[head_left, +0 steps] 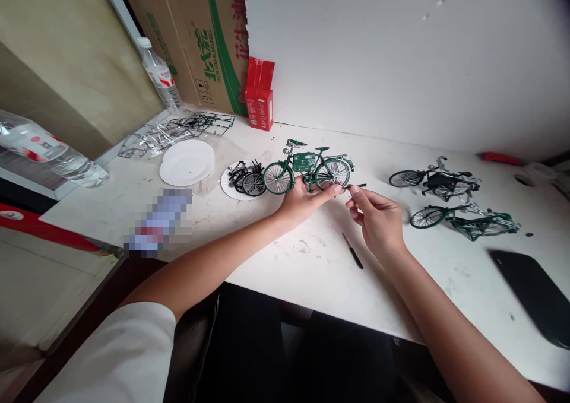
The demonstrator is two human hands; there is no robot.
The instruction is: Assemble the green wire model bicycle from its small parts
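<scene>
My left hand [307, 201] holds a small green model bicycle [305, 162] upright from below, with the thumb by its rear wheel. At that wheel, my right hand [376, 213] pinches a thin dark piece [357, 186] between thumb and fingers. A slim black tool [353, 252] lies on the white table below my hands. Just left of the held bicycle, black wheels and parts [249, 180] rest on a white paper plate [228, 188]. Two more model bicycles, one black [439, 180] and one green [467, 222], lie to the right.
A black phone [532, 293] lies at the right edge of the table [276, 260]. At the back left are white plates [187, 162], dark sprue frames [205, 122], a red box [260, 97] and a large carton [196, 41]. Two plastic bottles [161, 76] [48, 151] are at the left.
</scene>
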